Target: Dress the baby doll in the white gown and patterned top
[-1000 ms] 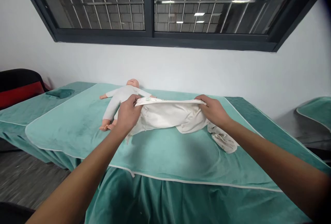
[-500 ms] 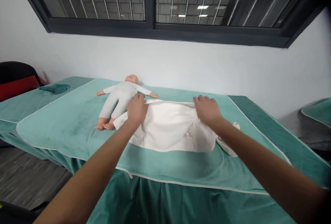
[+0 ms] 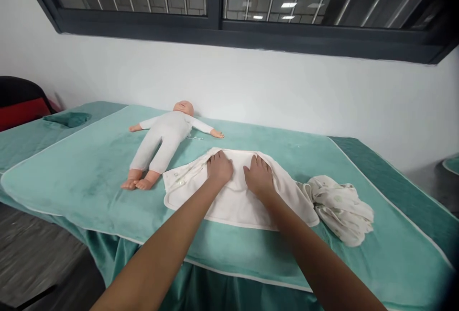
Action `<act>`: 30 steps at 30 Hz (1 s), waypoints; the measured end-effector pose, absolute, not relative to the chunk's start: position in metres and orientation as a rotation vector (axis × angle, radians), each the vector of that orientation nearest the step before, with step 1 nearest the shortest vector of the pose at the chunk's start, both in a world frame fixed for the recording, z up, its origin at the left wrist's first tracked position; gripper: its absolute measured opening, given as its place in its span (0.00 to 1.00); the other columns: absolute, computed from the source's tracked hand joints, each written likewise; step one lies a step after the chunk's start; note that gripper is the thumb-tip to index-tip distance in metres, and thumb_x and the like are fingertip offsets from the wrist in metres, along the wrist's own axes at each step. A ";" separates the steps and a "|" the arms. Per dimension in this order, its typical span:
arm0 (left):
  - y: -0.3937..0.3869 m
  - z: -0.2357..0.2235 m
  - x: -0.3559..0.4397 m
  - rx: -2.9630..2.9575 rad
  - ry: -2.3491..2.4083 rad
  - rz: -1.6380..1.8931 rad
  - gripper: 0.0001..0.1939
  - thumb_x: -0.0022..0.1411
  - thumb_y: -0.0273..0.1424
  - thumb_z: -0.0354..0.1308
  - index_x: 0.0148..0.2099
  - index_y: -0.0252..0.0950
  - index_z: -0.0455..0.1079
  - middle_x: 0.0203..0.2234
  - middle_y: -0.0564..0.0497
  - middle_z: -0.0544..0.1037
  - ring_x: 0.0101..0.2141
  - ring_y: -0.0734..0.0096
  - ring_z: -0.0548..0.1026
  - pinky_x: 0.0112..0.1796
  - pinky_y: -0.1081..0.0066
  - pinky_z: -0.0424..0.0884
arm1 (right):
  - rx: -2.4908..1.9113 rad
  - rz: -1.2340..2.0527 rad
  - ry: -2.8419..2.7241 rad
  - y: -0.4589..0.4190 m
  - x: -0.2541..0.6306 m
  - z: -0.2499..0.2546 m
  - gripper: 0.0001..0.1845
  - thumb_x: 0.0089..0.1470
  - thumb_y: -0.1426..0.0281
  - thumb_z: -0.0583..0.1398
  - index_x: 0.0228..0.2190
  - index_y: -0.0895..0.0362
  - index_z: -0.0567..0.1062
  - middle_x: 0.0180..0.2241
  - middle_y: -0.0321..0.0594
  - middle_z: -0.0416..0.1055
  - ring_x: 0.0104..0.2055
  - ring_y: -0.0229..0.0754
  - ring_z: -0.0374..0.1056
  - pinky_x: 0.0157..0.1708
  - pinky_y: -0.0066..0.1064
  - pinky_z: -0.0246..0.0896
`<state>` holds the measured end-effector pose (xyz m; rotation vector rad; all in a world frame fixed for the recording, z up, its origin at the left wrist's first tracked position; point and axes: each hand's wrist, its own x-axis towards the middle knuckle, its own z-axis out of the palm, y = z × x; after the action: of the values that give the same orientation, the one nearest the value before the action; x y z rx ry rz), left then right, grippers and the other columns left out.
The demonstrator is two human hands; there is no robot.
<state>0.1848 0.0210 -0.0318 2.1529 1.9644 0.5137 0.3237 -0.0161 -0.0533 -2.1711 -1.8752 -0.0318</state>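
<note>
A white cloth baby garment (image 3: 229, 210) lies spread on the bed, with small fastenings along its left side. My left hand (image 3: 220, 167) rests on its upper middle, fingers extended over the fabric near the far edge. Close by on the right, my right hand (image 3: 258, 177) presses on the same garment, fingers stretched and thumb apart. Right of it, a bunched patterned white fabric (image 3: 342, 210) meets the garment; whether the two are one piece I cannot tell. Left and behind lies a baby doll (image 3: 168, 134) in a white suit, face up, arms spread.
Everything lies on a green mat with pale piping (image 3: 93, 167) over a green-covered bed. A white wall (image 3: 279, 91) and a dark-framed window (image 3: 215, 33) stand behind. At the far left is a black and red object (image 3: 23, 105).
My hands have come down and closer together, from holding the garment's raised edge to resting on it. The garment now lies flatter, and the patterned bundle at right shows more fully.
</note>
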 end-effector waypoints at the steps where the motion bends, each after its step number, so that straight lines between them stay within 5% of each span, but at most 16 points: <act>1: 0.025 -0.029 0.187 2.137 1.983 0.561 0.25 0.68 0.35 0.45 0.63 0.27 0.59 0.59 0.32 0.68 0.61 0.46 0.64 0.59 0.51 0.59 | -2.158 -0.075 -1.853 -0.016 0.323 -0.053 0.32 0.64 0.65 0.48 0.65 0.67 0.56 0.67 0.59 0.54 0.67 0.59 0.52 0.62 0.49 0.48; 11: 0.054 -0.042 0.211 2.045 1.967 0.852 0.32 0.70 0.35 0.39 0.71 0.23 0.46 0.68 0.33 0.54 0.67 0.47 0.54 0.65 0.52 0.52 | -2.095 -0.248 -1.784 0.015 0.330 -0.061 0.33 0.60 0.78 0.43 0.66 0.71 0.53 0.68 0.60 0.49 0.68 0.58 0.49 0.63 0.49 0.47; 16: 0.075 -0.053 0.208 2.128 1.924 0.777 0.34 0.70 0.36 0.38 0.71 0.19 0.43 0.69 0.31 0.51 0.69 0.50 0.50 0.67 0.57 0.48 | -2.078 -0.140 -1.795 0.033 0.337 -0.062 0.33 0.63 0.72 0.45 0.66 0.72 0.52 0.68 0.61 0.49 0.69 0.57 0.47 0.65 0.46 0.46; 22: 0.083 -0.058 0.210 2.195 2.012 0.497 0.35 0.71 0.38 0.37 0.70 0.15 0.46 0.67 0.28 0.55 0.67 0.49 0.56 0.65 0.58 0.54 | -2.130 -0.024 -1.860 0.041 0.341 -0.066 0.32 0.66 0.63 0.45 0.64 0.73 0.57 0.66 0.61 0.56 0.67 0.56 0.52 0.64 0.42 0.47; 30: 0.068 -0.056 0.217 2.358 1.987 0.439 0.32 0.71 0.33 0.36 0.68 0.13 0.50 0.67 0.27 0.56 0.67 0.49 0.54 0.65 0.56 0.50 | -2.030 -0.043 -1.959 0.040 0.327 -0.063 0.27 0.66 0.73 0.42 0.60 0.71 0.64 0.66 0.59 0.57 0.69 0.52 0.50 0.66 0.41 0.43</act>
<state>0.2168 0.0680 -0.0560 2.3578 1.9874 0.4392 0.3271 0.0396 -0.0628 -2.0299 -1.9589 -0.0426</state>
